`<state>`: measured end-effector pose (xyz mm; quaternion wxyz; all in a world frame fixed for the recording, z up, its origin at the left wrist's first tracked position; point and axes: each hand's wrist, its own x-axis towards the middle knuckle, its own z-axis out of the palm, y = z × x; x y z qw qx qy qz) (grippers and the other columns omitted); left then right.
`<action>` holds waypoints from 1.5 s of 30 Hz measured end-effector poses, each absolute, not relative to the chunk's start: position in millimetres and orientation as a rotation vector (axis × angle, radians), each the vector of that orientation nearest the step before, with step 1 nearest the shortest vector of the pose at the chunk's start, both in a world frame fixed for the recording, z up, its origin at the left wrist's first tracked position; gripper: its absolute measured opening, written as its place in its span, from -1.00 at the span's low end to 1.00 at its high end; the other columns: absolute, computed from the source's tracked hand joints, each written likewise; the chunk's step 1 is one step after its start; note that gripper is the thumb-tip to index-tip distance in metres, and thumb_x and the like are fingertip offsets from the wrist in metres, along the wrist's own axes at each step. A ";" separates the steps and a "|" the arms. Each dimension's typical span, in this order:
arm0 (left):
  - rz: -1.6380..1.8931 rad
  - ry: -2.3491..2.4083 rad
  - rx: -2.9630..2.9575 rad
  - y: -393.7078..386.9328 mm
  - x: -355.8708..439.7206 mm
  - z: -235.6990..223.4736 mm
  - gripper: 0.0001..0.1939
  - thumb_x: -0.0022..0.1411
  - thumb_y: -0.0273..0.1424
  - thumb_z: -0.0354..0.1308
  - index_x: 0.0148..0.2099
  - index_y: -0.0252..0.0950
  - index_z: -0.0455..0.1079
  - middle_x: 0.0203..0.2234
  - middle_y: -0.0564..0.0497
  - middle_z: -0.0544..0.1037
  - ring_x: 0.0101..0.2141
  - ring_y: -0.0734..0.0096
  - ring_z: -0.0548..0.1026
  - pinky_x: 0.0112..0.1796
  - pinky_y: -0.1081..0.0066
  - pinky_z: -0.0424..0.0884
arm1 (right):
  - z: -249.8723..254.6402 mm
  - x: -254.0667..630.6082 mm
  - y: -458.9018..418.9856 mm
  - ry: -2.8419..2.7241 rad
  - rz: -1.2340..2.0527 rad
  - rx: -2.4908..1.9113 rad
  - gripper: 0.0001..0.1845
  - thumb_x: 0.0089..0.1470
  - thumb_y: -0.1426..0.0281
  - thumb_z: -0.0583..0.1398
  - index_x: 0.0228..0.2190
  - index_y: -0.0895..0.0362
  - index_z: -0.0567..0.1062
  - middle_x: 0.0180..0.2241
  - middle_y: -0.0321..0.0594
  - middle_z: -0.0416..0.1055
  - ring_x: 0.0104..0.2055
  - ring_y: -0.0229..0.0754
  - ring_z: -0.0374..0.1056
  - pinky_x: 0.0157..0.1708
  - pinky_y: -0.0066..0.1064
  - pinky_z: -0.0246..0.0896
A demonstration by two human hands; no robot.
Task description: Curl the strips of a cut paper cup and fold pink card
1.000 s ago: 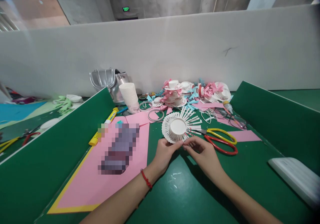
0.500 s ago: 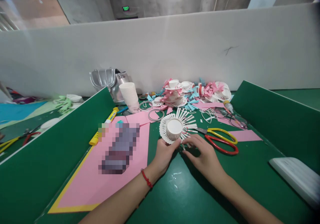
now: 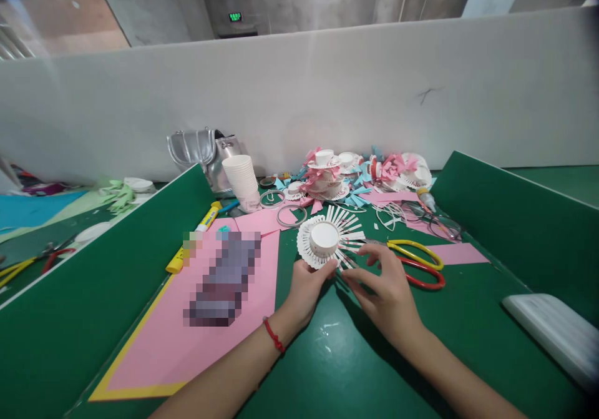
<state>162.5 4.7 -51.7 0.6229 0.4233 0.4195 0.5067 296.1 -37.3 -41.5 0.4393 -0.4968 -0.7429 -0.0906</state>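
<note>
My left hand (image 3: 306, 286) pinches the paper cup (image 3: 324, 236); my right hand (image 3: 387, 286) sits, fingers parted, by its strips (image 3: 344, 219). Best work them singly.

The paper cup (image 3: 324, 236) is white (strips (image 3: 353, 236) marked red), the scissor handles (image 3: 408, 241) yellow and red.

White paper cup (image 3: 324, 235), base uppermost, wall slit into radiating strips, scalloped edge along one side, strips straight and splayed on the other, reddish print on some, over green worktop (image 3: 322, 369)
</note>
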 end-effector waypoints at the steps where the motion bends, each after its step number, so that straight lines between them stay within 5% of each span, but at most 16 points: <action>1: 1.164 0.968 0.971 4.5 162.6 -50.7 -0.83 -0.15 -0.41 0.26 -0.52 -0.42 0.38 -0.66 0.11 0.36 -0.58 0.58 0.24 -0.51 0.53 0.18 | -41.1 295.5 -38.1 -1.838 -0.246 -1.247 -0.86 -0.04 0.51 0.14 -0.46 0.09 0.49 -0.23 -0.13 0.20 -0.33 -0.18 0.15 -0.38 -0.30 0.13; 5: 1.168 1.015 0.984 2.8 163.4 -44.0 -0.84 -0.15 -0.41 0.26 -0.55 -0.41 0.37 -0.68 0.12 0.37 -0.60 0.59 0.24 -0.52 0.54 0.19 | -39.2 292.8 -41.4 -1.805 -0.363 -1.322 -0.88 -0.06 0.46 0.17 -0.47 0.03 0.51 -0.26 -0.15 0.23 -0.34 -0.16 0.13 -0.36 -0.27 0.03; 11: 1.137 1.065 1.155 -0.8 164.7 -35.4 -0.79 -0.12 -0.42 0.21 -0.36 -0.42 0.44 -0.45 -0.01 0.53 -0.45 0.46 0.40 -0.37 0.49 0.29 | -36.5 288.6 -43.0 -1.782 -0.360 -1.385 -0.88 0.00 0.44 0.12 -0.46 0.06 0.48 -0.20 -0.15 0.25 -0.33 -0.16 0.15 -0.33 -0.26 0.00; 18: 1.097 1.200 1.449 -3.9 166.0 -35.8 -0.82 -0.08 -0.41 0.14 -0.44 -0.46 0.42 -0.57 -0.02 0.50 -0.53 0.44 0.37 -0.48 0.49 0.29 | -43.3 287.8 -36.2 -1.675 0.112 -1.456 -0.92 0.01 0.45 0.08 -0.47 0.13 0.37 -0.31 -0.14 0.33 -0.24 -0.10 0.22 -0.27 -0.24 0.08; 25: 1.078 1.126 1.411 -4.3 165.7 -34.7 -0.80 -0.08 -0.41 0.15 -0.39 -0.47 0.42 -0.50 -0.07 0.52 -0.47 0.42 0.41 -0.41 0.48 0.32 | -37.1 291.5 -30.5 -1.373 0.764 -1.403 -0.88 -0.08 0.36 0.14 -0.55 0.15 0.37 -0.55 -0.25 0.39 -0.48 -0.21 0.28 -0.44 -0.39 0.16; 33: 1.015 0.878 1.136 -7.1 164.1 -28.1 -0.68 -0.20 -0.44 0.27 -0.28 -0.40 0.47 -0.30 -0.12 0.54 -0.31 0.31 0.46 -0.26 0.40 0.34 | -34.7 292.7 -30.6 -1.090 0.869 -1.335 -0.84 -0.21 0.32 0.23 -0.59 0.17 0.41 -0.60 -0.27 0.39 -0.54 -0.26 0.25 -0.53 -0.46 0.15; 45: 1.056 0.995 1.166 -5.5 163.3 -30.7 -0.85 -0.15 -0.39 0.25 -0.51 -0.41 0.48 -0.67 0.04 0.47 -0.59 0.51 0.32 -0.52 0.51 0.23 | -31.0 291.7 -31.7 -1.017 0.879 -1.290 -0.85 -0.27 0.35 0.27 -0.61 0.18 0.44 -0.61 -0.27 0.42 -0.52 -0.24 0.31 -0.49 -0.45 0.21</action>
